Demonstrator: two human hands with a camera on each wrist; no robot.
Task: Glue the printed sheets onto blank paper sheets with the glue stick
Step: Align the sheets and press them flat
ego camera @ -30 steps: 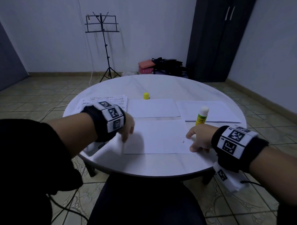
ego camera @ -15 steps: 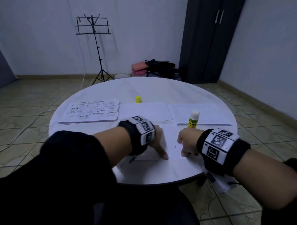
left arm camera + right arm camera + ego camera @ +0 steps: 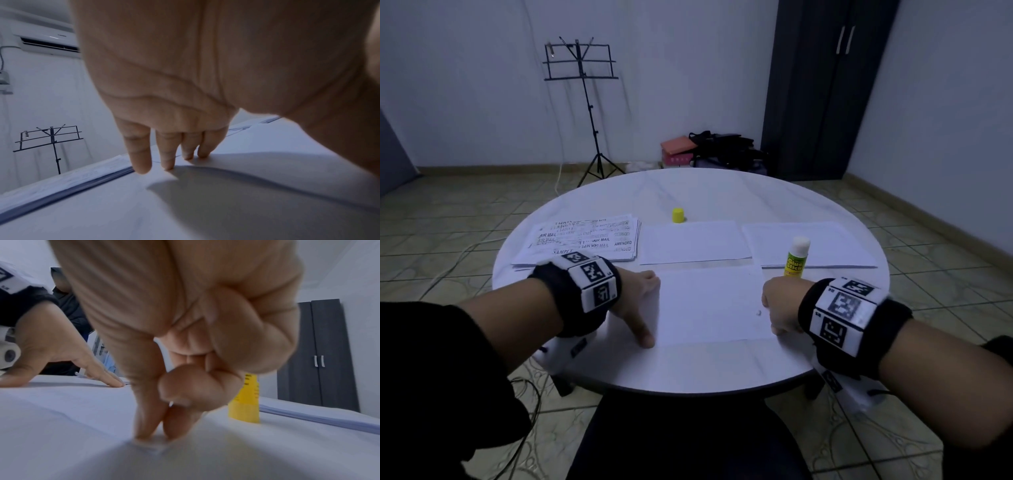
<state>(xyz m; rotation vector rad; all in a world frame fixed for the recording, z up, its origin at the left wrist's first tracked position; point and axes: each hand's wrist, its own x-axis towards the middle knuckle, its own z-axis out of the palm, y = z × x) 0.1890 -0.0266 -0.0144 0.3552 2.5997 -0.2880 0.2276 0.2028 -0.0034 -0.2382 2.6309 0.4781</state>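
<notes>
A white sheet [image 3: 712, 305] lies in front of me on the round table [image 3: 688, 370], bowed up slightly. My left hand [image 3: 643, 308] is at its left edge, and its straight fingertips [image 3: 141, 168] press down on the paper. My right hand [image 3: 777, 305] is at the right edge with curled fingers, thumb and index tip pinching the sheet [image 3: 61, 410]. An uncapped glue stick [image 3: 796, 257] stands just beyond the right hand, showing as a yellow glue stick base [image 3: 244, 405] in the right wrist view. Its yellow cap [image 3: 678, 215] stands farther back.
A stack of printed sheets [image 3: 582, 240] lies at the back left. One blank sheet [image 3: 693, 241] lies in the middle and a blank stack [image 3: 811, 243] at the back right. Behind the table are a music stand [image 3: 582, 68] and a dark cupboard [image 3: 822, 85].
Half a second ago my left hand was near the right hand; it has slid left to the sheet's left edge. The right hand stays at the right edge.
</notes>
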